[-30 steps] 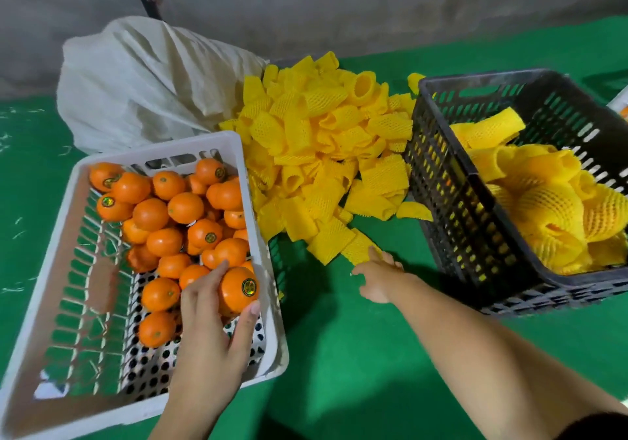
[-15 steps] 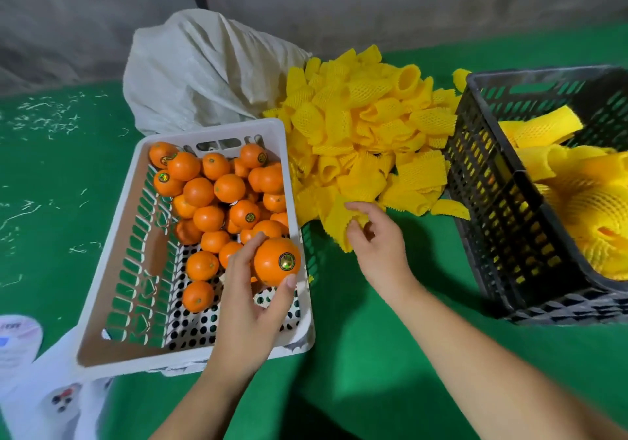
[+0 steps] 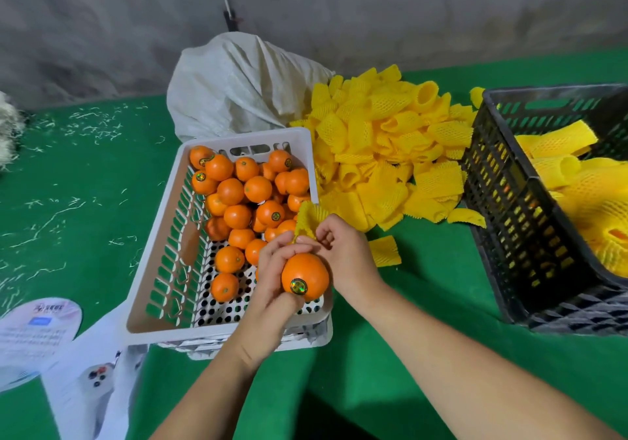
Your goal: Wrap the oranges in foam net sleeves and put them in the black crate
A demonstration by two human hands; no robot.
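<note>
**Orange in one hand, sleeve in the other, above the white basket**

From my remote seat I see both hands meeting over the near right corner of the white basket (image 3: 159, 232). My left hand (image 3: 272, 280) is curled around one orange (image 3: 306, 276), thumb under it and fingers over the top. The fruit carries a small round shiny sticker (image 3: 298, 286) facing the camera; I cannot read anything printed on it. My right hand (image 3: 343, 252) pinches a yellow foam net sleeve (image 3: 307, 218) between thumb and fingertips, and the sleeve stands up from the pinch, just above the orange and touching the left fingertips. The orange is not yet inside the sleeve.

The white basket holds a heap of bare oranges (image 3: 248, 195) piled toward its far end, several with the same kind of sticker. Beside it on the right lies a loose pile of sleeves (image 3: 390, 154) on the green table cover (image 3: 85, 184), with one single sleeve (image 3: 385, 251) lying apart near my right wrist. The black crate (image 3: 503, 222) sits at the right edge, and wrapped fruit (image 3: 598, 201) and loose sleeves fill what I can see of it.

A white sack (image 3: 238, 93) slumps behind the basket. At the lower left lies a round printed card (image 3: 37, 331) with writing too blurred to read.
</note>
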